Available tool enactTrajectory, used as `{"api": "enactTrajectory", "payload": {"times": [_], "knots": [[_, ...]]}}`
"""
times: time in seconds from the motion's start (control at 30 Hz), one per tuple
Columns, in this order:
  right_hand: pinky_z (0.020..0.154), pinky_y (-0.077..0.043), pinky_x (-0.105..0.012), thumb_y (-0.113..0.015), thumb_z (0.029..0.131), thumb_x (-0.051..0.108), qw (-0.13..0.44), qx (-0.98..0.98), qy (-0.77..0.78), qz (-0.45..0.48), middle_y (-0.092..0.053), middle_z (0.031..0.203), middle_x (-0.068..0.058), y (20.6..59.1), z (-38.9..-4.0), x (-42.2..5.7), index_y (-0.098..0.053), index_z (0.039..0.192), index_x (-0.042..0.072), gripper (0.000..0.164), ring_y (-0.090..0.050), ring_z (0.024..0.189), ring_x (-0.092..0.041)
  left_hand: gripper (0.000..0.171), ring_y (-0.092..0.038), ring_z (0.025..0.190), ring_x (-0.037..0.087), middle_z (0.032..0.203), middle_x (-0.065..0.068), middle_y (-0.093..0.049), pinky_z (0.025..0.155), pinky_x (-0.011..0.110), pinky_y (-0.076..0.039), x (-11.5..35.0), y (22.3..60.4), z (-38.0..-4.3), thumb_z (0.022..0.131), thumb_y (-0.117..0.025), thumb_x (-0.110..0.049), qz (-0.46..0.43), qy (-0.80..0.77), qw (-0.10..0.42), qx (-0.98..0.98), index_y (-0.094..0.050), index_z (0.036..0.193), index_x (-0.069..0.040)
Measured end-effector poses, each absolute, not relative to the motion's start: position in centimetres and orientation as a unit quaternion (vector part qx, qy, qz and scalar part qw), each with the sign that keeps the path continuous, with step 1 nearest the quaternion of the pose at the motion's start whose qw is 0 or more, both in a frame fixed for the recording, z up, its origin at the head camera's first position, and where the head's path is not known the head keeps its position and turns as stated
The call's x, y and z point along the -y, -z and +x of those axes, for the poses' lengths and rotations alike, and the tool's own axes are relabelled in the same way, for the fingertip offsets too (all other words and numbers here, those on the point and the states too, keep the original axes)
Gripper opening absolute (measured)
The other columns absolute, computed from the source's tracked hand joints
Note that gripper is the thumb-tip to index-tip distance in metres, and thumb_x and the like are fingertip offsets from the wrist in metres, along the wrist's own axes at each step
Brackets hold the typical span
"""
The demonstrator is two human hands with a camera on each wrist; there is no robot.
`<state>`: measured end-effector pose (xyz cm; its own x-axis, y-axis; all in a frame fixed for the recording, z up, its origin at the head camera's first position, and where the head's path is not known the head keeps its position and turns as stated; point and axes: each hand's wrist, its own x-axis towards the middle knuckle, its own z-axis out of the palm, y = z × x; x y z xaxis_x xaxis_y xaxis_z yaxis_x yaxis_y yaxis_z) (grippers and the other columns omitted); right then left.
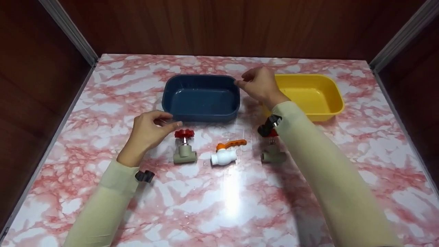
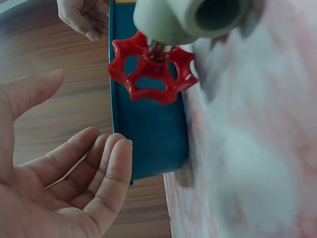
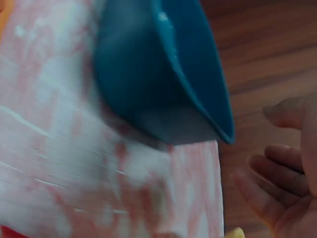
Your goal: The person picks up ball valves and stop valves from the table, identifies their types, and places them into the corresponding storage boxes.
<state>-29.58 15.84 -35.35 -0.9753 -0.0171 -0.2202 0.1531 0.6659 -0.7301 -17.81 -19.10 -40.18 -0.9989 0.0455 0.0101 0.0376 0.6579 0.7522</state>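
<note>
A dark blue plastic basin stands at the back of the table. My left hand hovers by its front left corner, fingers relaxed and thumb apart, holding nothing. Just right of that thumb stands a grey-green pipe valve with a red wheel handle. My right hand is over the gap between the blue basin and a yellow basin; its fingers are loosely bent around nothing. In the right wrist view, this hand is apart from the blue basin.
A white ball valve with an orange lever lies mid-table. Another grey-green valve is partly hidden behind the right wrist camera. Brown wooden panels enclose the back and sides of the pink marbled table.
</note>
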Motion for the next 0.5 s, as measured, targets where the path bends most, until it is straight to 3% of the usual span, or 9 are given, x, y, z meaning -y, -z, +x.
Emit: {"api": "enactTrajectory", "payload": {"times": [0.1,0.23,0.33,0.5], "knots": [[0.133,-0.055,-0.043,-0.080,0.110,0.049,0.104,-0.911,0.399,0.000,-0.062,0.174,-0.008,36.5,-29.3,-15.0,-0.058,0.171,0.014,0.073,-0.061,0.154,-0.028,0.050,-0.079,0.115,0.034,0.126,0.020,-0.085,0.088,0.029,-0.058,19.6,40.6,-17.0,0.101,-0.090,-0.039,0.020,-0.414,0.015,-0.910,-0.084,0.134,-0.002],[0.150,-0.023,-0.059,-0.077,0.101,0.076,0.114,-0.941,0.306,-0.093,-0.023,0.197,-0.005,38.4,-28.8,-14.2,-0.027,0.186,0.016,0.116,-0.021,0.185,-0.029,0.054,-0.081,0.114,0.034,0.129,0.019,-0.086,0.091,0.032,-0.059,20.0,41.2,-16.0,0.100,-0.090,-0.043,0.011,-0.405,0.041,-0.913,-0.083,0.135,-0.003],[0.149,-0.008,-0.070,-0.069,0.092,0.093,0.107,-0.957,0.228,-0.143,0.001,0.200,-0.003,39.7,-28.5,-13.8,-0.007,0.188,0.018,0.137,0.004,0.187,-0.029,0.058,-0.082,0.116,0.034,0.132,0.020,-0.085,0.096,0.038,-0.062,20.2,41.7,-15.5,0.099,-0.090,-0.047,0.003,-0.398,0.063,-0.915,-0.083,0.136,-0.002],[0.150,-0.007,-0.067,-0.064,0.090,0.099,0.084,-0.961,0.197,-0.172,0.010,0.199,-0.006,41.0,-27.9,-13.1,0.004,0.188,0.016,0.144,0.010,0.187,-0.031,0.063,-0.081,0.121,0.036,0.135,0.020,-0.084,0.106,0.050,-0.064,20.1,42.5,-14.8,0.098,-0.090,-0.052,-0.011,-0.396,0.093,-0.913,-0.083,0.137,-0.002]]}}
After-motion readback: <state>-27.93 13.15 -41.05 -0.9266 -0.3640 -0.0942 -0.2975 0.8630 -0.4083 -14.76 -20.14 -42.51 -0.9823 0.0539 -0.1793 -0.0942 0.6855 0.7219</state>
